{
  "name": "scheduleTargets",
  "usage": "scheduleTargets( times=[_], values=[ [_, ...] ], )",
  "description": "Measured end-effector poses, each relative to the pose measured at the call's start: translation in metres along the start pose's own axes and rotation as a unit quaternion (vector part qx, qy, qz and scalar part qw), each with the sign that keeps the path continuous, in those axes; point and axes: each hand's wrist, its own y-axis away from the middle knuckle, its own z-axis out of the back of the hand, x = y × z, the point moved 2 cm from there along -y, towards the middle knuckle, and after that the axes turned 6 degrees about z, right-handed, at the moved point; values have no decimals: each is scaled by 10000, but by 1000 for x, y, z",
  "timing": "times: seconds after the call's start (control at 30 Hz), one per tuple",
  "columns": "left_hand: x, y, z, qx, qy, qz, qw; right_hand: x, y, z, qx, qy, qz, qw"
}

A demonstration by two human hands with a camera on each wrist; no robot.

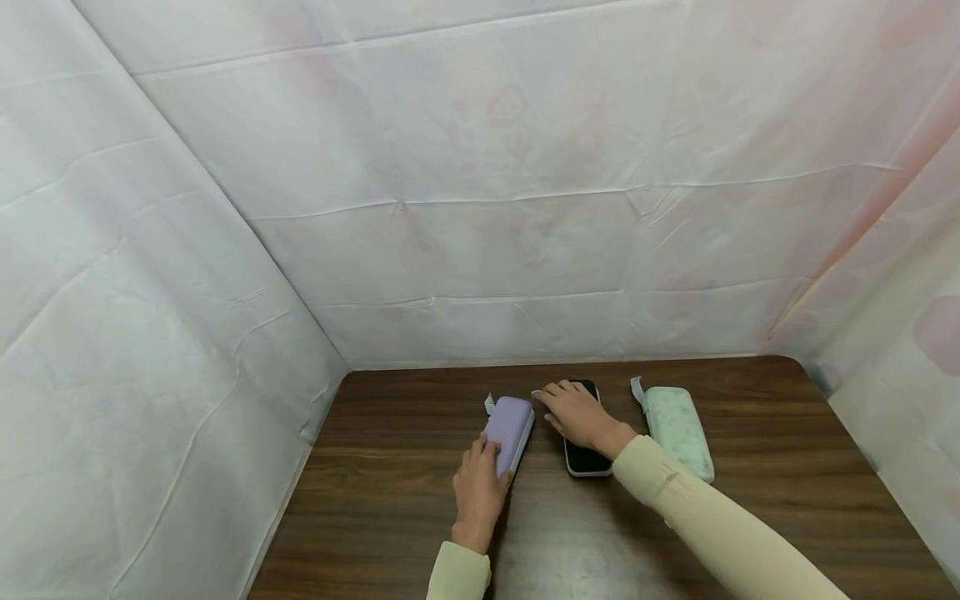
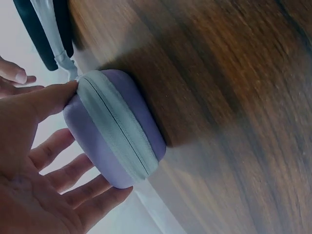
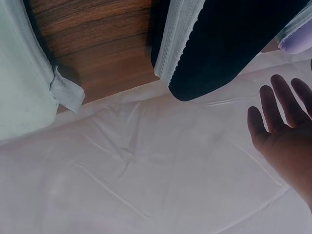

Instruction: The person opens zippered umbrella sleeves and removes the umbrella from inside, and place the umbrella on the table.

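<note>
Left hand (image 1: 477, 487) grasps purple case (image 1: 510, 429); right hand (image 1: 577, 417) loose above black case (image 1: 587, 461).
Head: three cases in a rough row on surface (image 1: 390, 467), black case between purple case and green case (image 1: 678, 429), broad faces up, probably for stability. Left hand is at purple case's near end, likely steadying it; right hand crosses over black case, fingers toward purple case. Left wrist: thumb by the end of the zip (image 2: 117, 124), fingers against purple shell, narrow end presumably easier to span; can't tell if fully resting. Right wrist: fingers extended, holding nothing, gap to black case; green case beyond it, tab (image 3: 68, 90) sticking out.
</note>
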Motion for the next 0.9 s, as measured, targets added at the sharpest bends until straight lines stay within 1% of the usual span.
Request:
scheduleTargets(
  times=[0.1,0.3,0.5,0.6,0.73,0.9],
  values=[
    [-1,0,1,74,-79,-33,9999,-2,-3,-2,-12,21,38,10000],
    [-2,0,5,280,-155,-223,9992,-6,-8,-7,5,53,47,10000],
    [-3,-2,8,475,-109,-193,9986,-11,-13,-14,22,57,120,9999],
    [-2,-2,8,507,-95,-165,9985,-11,-16,-16,135,25,91,9999],
    [0,-1,8,472,-106,-152,9987,-11,-20,-18,296,-26,38,9996],
    [1,0,10,495,-84,-119,9987,-10,-24,-20,237,-13,149,9996]
  ],
)
